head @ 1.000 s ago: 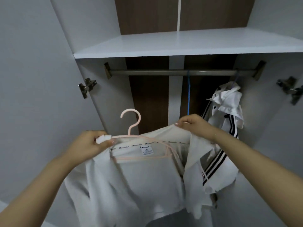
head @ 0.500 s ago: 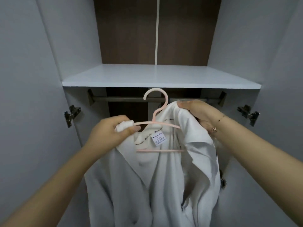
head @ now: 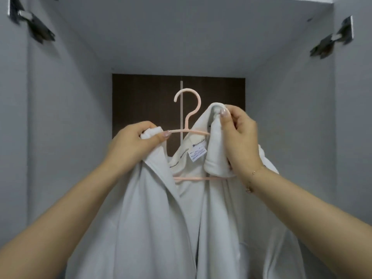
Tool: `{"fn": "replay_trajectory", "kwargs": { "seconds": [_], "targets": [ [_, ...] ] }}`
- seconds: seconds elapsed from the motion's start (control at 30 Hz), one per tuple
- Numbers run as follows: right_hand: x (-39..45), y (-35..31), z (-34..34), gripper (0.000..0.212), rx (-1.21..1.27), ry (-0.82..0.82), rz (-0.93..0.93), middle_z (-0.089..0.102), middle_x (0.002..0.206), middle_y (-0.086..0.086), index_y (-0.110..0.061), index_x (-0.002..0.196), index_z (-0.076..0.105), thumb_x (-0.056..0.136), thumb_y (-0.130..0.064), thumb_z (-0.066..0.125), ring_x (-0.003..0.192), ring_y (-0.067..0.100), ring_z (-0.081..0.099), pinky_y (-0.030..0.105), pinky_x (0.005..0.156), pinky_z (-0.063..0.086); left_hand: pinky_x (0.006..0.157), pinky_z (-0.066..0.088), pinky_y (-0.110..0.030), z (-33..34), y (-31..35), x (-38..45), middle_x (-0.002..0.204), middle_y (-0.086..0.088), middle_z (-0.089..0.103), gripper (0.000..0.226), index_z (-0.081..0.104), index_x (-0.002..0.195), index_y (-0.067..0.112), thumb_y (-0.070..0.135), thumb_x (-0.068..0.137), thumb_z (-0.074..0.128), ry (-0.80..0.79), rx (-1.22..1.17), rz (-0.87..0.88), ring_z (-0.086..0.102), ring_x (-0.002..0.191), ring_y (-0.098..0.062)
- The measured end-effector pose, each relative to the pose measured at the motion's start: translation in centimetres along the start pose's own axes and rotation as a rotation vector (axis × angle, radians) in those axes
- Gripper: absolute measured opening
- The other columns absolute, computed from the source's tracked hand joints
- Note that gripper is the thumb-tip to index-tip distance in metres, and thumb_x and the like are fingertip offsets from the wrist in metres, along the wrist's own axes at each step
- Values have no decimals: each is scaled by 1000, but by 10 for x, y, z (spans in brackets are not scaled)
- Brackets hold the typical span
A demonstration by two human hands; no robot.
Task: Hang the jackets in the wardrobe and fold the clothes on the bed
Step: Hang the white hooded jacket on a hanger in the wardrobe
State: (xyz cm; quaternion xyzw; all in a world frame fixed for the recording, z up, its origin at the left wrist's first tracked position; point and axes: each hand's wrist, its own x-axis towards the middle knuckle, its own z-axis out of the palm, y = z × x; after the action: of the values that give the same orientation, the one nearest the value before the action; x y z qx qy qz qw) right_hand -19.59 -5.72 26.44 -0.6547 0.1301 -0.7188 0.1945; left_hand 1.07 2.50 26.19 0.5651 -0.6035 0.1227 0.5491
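A white jacket [head: 161, 218] hangs on a pink plastic hanger [head: 189, 109], held up in front of the open wardrobe. My left hand [head: 132, 146] grips the jacket's left shoulder together with the hanger's left arm. My right hand [head: 239, 135] pinches the collar and right shoulder fabric, lifted higher than the left. The hanger's hook stands free above both hands, touching nothing. A white label [head: 198, 155] shows inside the neck. The hanging rail is out of view.
The wardrobe's grey side walls [head: 70, 117] close in left and right, with a dark brown back panel [head: 141, 101] behind the hook. Metal door hinges [head: 34, 27] sit at the upper left and upper right [head: 332, 41]. The grey top panel [head: 181, 33] spans above.
The view has tilted upward, so the shelf and rail dropped out of sight. Both hands raised the jacket and hanger higher. My right hand shifted its hold to the collar near the hook.
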Motion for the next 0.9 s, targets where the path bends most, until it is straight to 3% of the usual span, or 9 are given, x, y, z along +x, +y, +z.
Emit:
{"fn": "replay_trajectory", "kwargs": {
  "seconds": [0.1,0.3,0.5,0.63,0.73,0.83,0.9],
  "targets": [
    [25,41,17,20,-14,-9,-115,67,100,-13,-20,106,64,102,-16,45,96,-1,60,15,84,46,77,53,-53,18,-17,38,77,10,67,40,68,82,33,71,71,63,8,28,12,64,79,-18],
    [125,119,50,23,1,79,-70,61,93,-21,-18,110,66,103,-21,44,89,-16,54,-3,73,38,68,47,-34,62,-41,147,80,11,67,30,67,80,34,64,80,65,45,161,16,61,79,-11],
    [202,209,90,24,-153,44,-178,63,102,-10,-19,114,64,103,-24,43,95,4,58,17,85,48,67,47,-30,118,-99,247,81,8,66,30,67,82,31,61,82,65,0,188,-44,62,81,-13],
    [170,309,103,23,-302,-193,-149,66,107,-3,-17,115,64,102,-20,45,96,10,60,24,86,49,79,50,-33,176,-177,246,83,14,67,26,68,82,34,61,81,65,-125,321,-142,62,85,-11],
    [115,383,100,24,-462,-413,-143,66,107,4,-13,117,65,100,-15,49,96,20,62,31,84,48,75,49,-30,221,-237,208,86,14,65,27,66,88,32,58,82,64,-264,436,-136,60,83,-9],
    [84,420,106,25,-638,-738,-259,57,108,5,-14,118,64,101,-21,47,100,20,54,28,83,41,82,48,-34,255,-278,175,102,4,60,29,63,104,24,49,90,62,-479,432,-95,59,96,-17],
    [80,427,113,29,-725,-831,-306,51,108,5,-15,120,62,102,-26,42,102,20,50,30,82,39,90,44,-37,267,-290,163,110,-2,54,34,59,115,20,47,94,56,-518,489,-34,53,105,-20]
  ]
}}
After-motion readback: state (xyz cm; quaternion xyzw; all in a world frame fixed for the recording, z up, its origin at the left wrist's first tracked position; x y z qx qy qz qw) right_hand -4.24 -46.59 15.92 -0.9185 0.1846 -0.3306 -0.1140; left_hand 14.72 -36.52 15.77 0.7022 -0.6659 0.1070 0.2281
